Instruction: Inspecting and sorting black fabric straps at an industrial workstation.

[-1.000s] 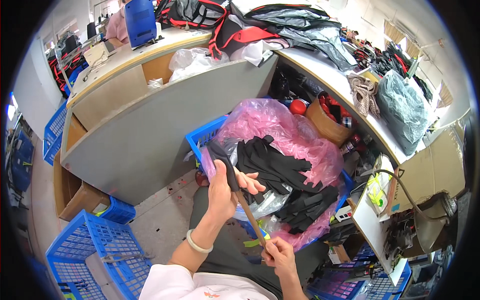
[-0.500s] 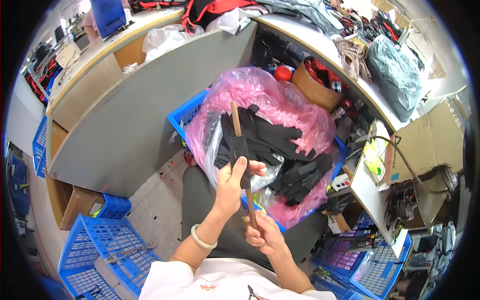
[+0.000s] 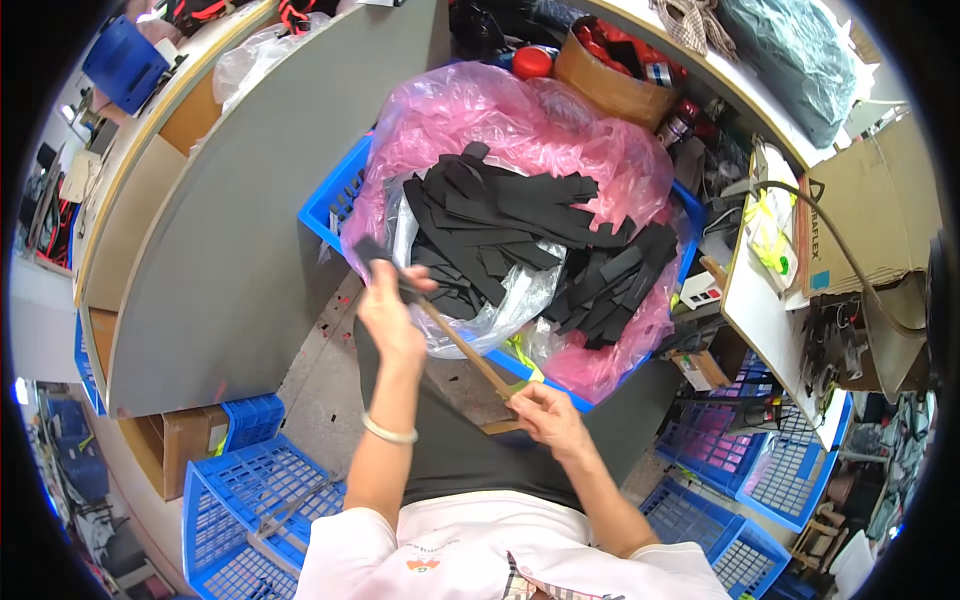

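My left hand (image 3: 390, 305) is closed around a narrow black fabric piece (image 3: 372, 252), which sits at the upper end of a thin brown wooden stick (image 3: 460, 345). Whether the stick still runs inside the piece is hidden by my fingers. Lower and to the right, my right hand (image 3: 548, 415) pinches the stick's near end. Beyond both hands stands a blue plastic crate (image 3: 325, 212) lined with a pink plastic bag (image 3: 450, 105). Many black fabric strips (image 3: 500, 205) lie in it, some on clear plastic, with a second bunch (image 3: 615, 285) at the right.
A grey panel (image 3: 230, 240) curves along the left. Blue crates stand at lower left (image 3: 255, 510) and lower right (image 3: 790, 470). Behind the lined crate is a round brown container (image 3: 610, 85) beside a red object (image 3: 532, 63). A white worktop (image 3: 770, 310) juts in at right.
My left hand and the black piece have moved left and up along the stick. The stick now slants to the upper left, and its bare top end no longer shows. The view has shifted.
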Demonstrator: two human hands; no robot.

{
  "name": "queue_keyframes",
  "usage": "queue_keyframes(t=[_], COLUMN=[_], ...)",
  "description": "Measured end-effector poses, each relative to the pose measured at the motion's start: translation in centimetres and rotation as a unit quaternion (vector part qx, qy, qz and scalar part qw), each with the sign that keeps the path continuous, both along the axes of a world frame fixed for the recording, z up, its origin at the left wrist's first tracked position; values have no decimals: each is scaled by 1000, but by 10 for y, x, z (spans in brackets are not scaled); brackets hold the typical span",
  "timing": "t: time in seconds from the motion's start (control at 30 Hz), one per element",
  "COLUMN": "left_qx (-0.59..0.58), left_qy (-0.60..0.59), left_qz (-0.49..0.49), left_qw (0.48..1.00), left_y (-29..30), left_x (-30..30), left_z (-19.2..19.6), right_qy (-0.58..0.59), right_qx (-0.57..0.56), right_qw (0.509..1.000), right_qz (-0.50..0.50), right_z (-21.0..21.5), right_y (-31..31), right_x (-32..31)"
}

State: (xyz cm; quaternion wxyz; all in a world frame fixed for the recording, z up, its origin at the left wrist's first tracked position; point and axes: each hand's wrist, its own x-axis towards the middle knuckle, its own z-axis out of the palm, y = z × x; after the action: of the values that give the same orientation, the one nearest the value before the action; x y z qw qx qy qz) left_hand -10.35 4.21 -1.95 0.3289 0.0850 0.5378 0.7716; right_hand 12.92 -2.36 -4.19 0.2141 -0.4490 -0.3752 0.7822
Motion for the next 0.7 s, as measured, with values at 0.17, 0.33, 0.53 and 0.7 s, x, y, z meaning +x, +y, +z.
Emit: queue_keyframes(t=[0.17, 0.33, 0.53, 0.7], left_qx=[-87, -87, -143, -247], left_qy=[90, 11, 28, 88], left_qz=[-11, -280, -368, -509], left_qw=[992, 956, 919, 819], left_y=[-2, -8, -10, -3], left_x=[-75, -21, -4, -11], left_z=[-32, -12, 2, 9], right_qy=[-268, -417, 32, 39], right_qx=[254, 466, 170, 152], right_qw=[928, 776, 985, 987], right_qz=[38, 83, -12, 40], right_z=[-44, -84, -5, -2], right_y=[40, 115, 148, 150], right_x=[56, 24, -61, -73])
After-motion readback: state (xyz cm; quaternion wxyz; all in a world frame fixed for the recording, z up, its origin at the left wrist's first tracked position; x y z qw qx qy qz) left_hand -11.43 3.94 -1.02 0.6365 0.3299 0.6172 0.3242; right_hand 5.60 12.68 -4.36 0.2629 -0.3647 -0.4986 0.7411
